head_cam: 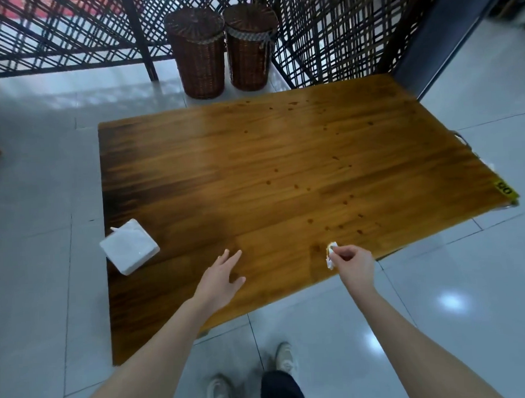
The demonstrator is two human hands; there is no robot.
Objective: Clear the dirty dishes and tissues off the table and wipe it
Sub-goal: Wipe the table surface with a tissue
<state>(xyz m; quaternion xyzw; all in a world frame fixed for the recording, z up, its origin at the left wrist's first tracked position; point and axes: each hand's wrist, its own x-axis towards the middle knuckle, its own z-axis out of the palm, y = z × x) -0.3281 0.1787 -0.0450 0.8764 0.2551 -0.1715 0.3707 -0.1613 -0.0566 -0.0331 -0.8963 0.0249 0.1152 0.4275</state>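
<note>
Crumpled tissue (330, 254) pinched in right hand (351, 262), left hand (221, 278) spread empty over table (284, 167)

Take the table (284, 167) as the dial, with the person at six. A napkin stack (129, 247) lies on it at eight, by the left edge. The left hand (221, 280) is over the top at seven. The right hand (351, 262), at five by the near edge, pinches a crumpled tissue (331, 253). A number tag (504, 188) sits at three. Past twelve, on the floor, stands a basket (197, 50), a second basket (251, 44) just right of it, and a lattice screen (337, 27) behind both.
</note>
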